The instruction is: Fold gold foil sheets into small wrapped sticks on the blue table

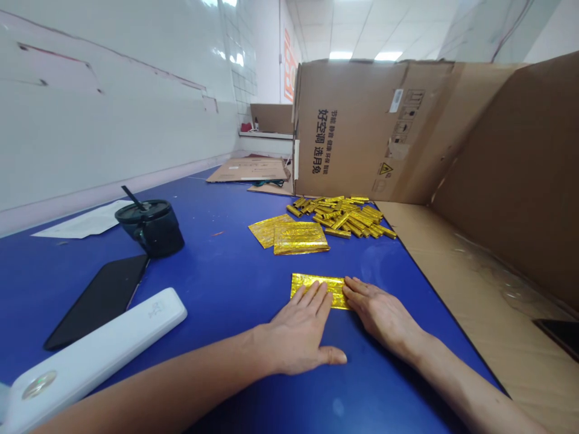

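Head view: your left hand [301,331] and right hand [384,313] lie flat on gold sheet [337,290]. Piled rolls [344,218] look done; stacked sheets [301,237] seem left.

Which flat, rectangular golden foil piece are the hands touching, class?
The flat golden foil rectangle nearest the person: left hand and right hand touch it, while the other flat golden pieces lie farther back, untouched.

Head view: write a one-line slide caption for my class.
Left hand and right hand rest on a gold sheet; gold rolls lie heaped beyond.
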`<state>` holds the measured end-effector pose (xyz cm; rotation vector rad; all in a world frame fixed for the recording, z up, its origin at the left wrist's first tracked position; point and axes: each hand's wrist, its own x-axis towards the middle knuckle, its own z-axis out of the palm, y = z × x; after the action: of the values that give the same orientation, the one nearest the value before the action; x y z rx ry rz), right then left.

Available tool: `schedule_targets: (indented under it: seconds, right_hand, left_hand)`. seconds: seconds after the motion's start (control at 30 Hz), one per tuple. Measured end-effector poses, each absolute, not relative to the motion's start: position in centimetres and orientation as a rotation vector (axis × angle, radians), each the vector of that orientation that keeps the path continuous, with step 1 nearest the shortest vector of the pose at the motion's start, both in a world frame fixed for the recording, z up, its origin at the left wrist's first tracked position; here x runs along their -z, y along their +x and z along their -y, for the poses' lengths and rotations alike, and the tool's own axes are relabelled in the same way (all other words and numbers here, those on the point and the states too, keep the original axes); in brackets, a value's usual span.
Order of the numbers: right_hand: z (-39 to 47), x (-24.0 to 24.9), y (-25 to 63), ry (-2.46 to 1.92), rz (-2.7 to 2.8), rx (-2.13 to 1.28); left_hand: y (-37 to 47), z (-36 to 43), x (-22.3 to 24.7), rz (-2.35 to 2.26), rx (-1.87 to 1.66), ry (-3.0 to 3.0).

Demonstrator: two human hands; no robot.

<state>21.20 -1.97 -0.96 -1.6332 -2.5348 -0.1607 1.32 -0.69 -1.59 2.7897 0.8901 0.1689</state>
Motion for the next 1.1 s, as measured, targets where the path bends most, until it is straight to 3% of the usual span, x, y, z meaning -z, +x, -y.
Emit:
schedule_targets:
  seconds: [0.83, 1.1]
  right_hand:
    - [2.4, 0.6, 20.8, -1.661, 2.574, 0.146]
    - [2.6, 0.9, 20.5, -1.485, 2.534, -0.176]
  left_hand:
    - [2.7, 1.1, 1.5, -0.987, -0.083, 2.722]
    - [2.6, 1.3, 1.6, -0.992, -0.113, 2.735]
